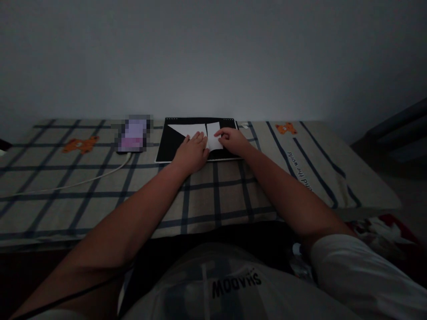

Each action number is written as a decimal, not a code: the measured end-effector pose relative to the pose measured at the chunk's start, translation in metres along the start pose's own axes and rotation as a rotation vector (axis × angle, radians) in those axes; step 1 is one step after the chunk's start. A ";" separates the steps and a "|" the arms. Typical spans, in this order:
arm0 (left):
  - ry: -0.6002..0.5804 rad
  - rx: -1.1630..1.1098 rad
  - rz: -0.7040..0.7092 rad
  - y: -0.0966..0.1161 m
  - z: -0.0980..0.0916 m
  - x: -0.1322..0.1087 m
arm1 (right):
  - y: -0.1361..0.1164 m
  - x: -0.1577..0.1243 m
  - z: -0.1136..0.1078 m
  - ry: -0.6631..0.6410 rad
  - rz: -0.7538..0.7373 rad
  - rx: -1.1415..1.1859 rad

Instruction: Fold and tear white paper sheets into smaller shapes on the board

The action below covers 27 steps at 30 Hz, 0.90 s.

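Observation:
A piece of white paper [214, 130], with a pointed left end and a squarer right part, lies on a black board [167, 149] with a light edge. A dark line or gap runs between its two parts. My left hand [191, 153] rests flat on the paper's left and middle part, fingers spread a little. At the paper's right edge is my right hand [232, 140], its fingers curled and the index fingertip on the paper. Whether the thumb and fingers pinch the edge is too small to tell.
A phone [134, 133] with a white cable [96, 177] lies left of the board on the checked cloth [216, 195]. Behind stands a grey wall [207, 58]. A small white scrap [244, 125] lies right of the board. A clear bottle [300, 260] is low at the right.

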<state>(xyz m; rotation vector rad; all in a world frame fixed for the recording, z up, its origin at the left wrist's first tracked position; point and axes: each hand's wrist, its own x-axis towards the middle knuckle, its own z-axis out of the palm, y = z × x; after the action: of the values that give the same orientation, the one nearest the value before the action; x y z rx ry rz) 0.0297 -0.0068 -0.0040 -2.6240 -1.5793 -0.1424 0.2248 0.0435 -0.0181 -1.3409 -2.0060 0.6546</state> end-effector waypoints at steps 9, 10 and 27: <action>0.013 -0.015 0.017 0.002 0.005 0.000 | -0.001 0.000 0.001 0.007 0.012 0.005; 0.008 -0.012 0.021 0.002 0.005 0.000 | 0.000 0.000 0.001 0.004 0.010 0.005; 0.018 -0.071 -0.031 0.002 0.005 0.002 | 0.003 0.001 0.003 -0.027 -0.017 -0.026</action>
<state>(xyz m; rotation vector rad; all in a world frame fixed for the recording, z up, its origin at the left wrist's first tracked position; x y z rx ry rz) 0.0329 -0.0050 -0.0089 -2.6436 -1.6396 -0.2282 0.2236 0.0451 -0.0220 -1.3356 -2.0512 0.6443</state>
